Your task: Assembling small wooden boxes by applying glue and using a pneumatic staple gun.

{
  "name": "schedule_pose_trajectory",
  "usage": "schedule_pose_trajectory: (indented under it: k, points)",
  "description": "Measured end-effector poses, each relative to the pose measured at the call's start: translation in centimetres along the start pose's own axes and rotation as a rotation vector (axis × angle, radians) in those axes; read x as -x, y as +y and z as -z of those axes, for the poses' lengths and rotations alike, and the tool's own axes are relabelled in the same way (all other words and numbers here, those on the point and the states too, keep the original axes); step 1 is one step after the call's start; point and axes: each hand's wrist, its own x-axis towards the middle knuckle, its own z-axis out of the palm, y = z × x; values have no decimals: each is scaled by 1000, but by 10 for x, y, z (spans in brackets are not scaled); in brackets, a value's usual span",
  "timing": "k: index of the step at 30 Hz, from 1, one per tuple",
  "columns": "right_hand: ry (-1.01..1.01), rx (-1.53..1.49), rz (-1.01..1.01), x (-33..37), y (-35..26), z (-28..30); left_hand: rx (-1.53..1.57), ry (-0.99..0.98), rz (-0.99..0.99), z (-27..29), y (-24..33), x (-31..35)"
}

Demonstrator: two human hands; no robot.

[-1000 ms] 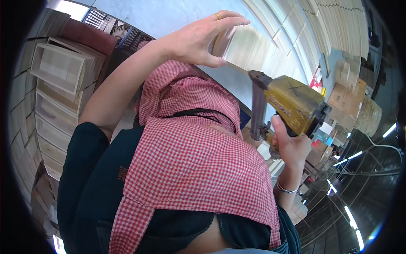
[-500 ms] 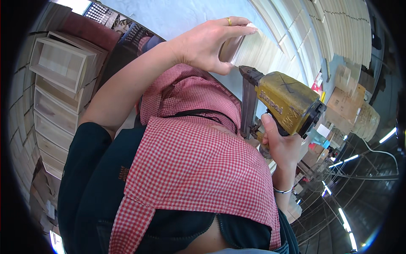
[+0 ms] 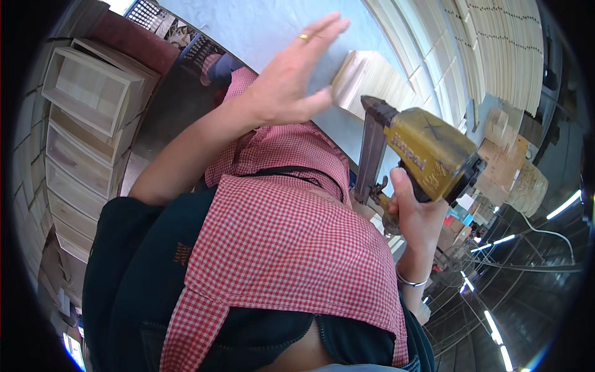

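— Red-and-white gingham fills six o'clock: the wearer's apron (image 3: 291, 248). What lies beyond it?

— A pale blue-grey tabletop (image 3: 248, 25) at twelve, then open wooden boxes (image 3: 93, 93) at ten, stacked in a leaning column, presumably to save floor space.

— And the yellow nail gun (image 3: 431, 149), between two and three?

— The right hand (image 3: 418, 214) grips its handle, thumb up behind the housing, probably to steady the weight. Its nose points toward ten o'clock and overlaps the wood's near edge in this view; I can't tell whether they touch.

— What is the left hand (image 3: 282, 84) doing at twelve?

— It's blurred, fingers spread, thumb held apart, gripping nothing. The thumb tip is just beside the pale wooden piece (image 3: 381, 77); contact isn't clear.

— Where does that piece sit?

— At one o'clock, on the tabletop, within reach of both hands, which seems a sensible spot. Box or bundled boards, I can't say.

— Any markings?

— Raised lettering along the gun's side, dark crossed strokes on top, perhaps hand-drawn, and a small brown emblem (image 3: 181, 253) on the dark green garment at eight.

— Anything smaller?

— A gold ring (image 3: 303, 36) on the left hand.
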Motion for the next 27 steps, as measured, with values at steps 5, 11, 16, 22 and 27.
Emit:
schedule_pose_trajectory:
  k: [5, 11, 16, 22, 27]
  points:
    - [-16, 67, 164, -19, -7, -2, -44, 114, -74, 13, -3, 7]
    - [-39, 93, 153, -23, -13, 0, 20, 145, -142, 17, -3, 7]
    - [-79, 72, 126, -29, -21, 6, -60, 109, 43, 11, 3, 7]
    - [-30, 87, 223, -47, -30, 20, -212, 54, 124, -17, 13, 3]
    - [-6, 128, 323, -71, -37, 20, -251, 31, 158, -22, 11, 1]
